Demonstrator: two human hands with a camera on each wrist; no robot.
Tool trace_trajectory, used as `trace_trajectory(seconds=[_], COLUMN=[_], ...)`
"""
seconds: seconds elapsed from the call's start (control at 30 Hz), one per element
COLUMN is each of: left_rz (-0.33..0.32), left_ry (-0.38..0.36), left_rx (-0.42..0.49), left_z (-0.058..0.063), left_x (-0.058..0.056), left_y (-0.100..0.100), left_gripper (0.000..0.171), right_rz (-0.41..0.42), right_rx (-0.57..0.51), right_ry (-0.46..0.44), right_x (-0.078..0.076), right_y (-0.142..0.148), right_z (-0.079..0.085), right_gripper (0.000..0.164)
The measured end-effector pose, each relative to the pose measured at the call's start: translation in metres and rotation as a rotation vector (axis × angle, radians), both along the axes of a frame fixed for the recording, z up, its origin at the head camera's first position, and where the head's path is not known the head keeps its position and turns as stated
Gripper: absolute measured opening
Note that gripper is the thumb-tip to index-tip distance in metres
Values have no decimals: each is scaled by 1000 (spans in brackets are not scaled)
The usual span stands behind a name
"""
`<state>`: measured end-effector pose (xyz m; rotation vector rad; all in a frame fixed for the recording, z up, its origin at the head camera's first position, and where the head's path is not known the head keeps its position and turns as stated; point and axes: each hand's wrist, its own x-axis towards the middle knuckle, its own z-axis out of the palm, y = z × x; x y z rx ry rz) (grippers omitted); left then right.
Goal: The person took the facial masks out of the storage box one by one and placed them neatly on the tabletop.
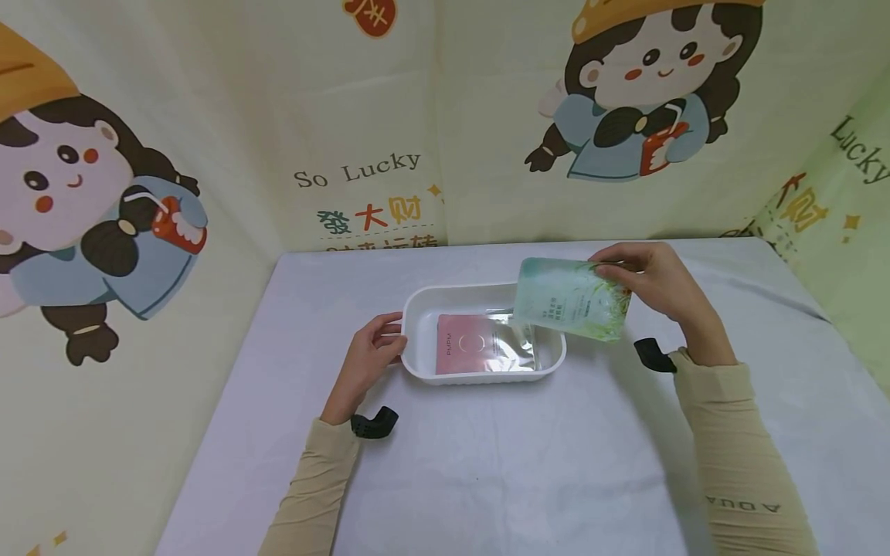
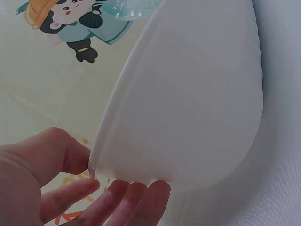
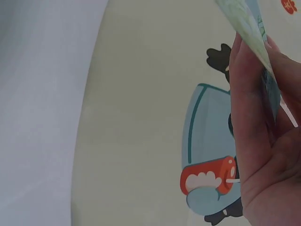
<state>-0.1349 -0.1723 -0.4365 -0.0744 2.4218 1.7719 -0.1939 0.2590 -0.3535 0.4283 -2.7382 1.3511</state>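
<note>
With my left hand [image 1: 365, 359] I pinch the left rim of the white tray [image 1: 480, 379], which sits on the counter [image 1: 487, 463]. My right hand [image 1: 660, 282] grips the right end of a pale green sachet [image 1: 566, 300] over the tray's far right corner. A pink-and-silver sachet [image 1: 473, 344] lies inside the tray.

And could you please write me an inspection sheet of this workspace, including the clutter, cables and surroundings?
Surface: white cloth, creased towards the right side.
Job's things: a pink-and-silver packet lies in the white tray; a green packet is held up, overlapping the tray's right end in the head view.
Clutter: nothing seen.
Hands: left hand holds the tray's left end; right hand pinches the green packet.
Cables: nothing seen.
Surroundings: pale backdrop with printed cartoon figures.
</note>
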Motion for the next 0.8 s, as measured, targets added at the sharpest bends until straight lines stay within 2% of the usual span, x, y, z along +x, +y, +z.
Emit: trace_trajectory(seconds=[0.43,0.8], left_rz=[18,23], left_ry=[12,1], left_rx=[-3,-16], left_z=[5,3], left_x=[6,6], left_y=[2,-1], left_gripper=[46,48], right_rz=[-58,-103], right_rx=[43,47], right_ry=[27,35], right_x=[2,3], right_y=[23,37], right_z=[1,2], right_gripper=[22,24])
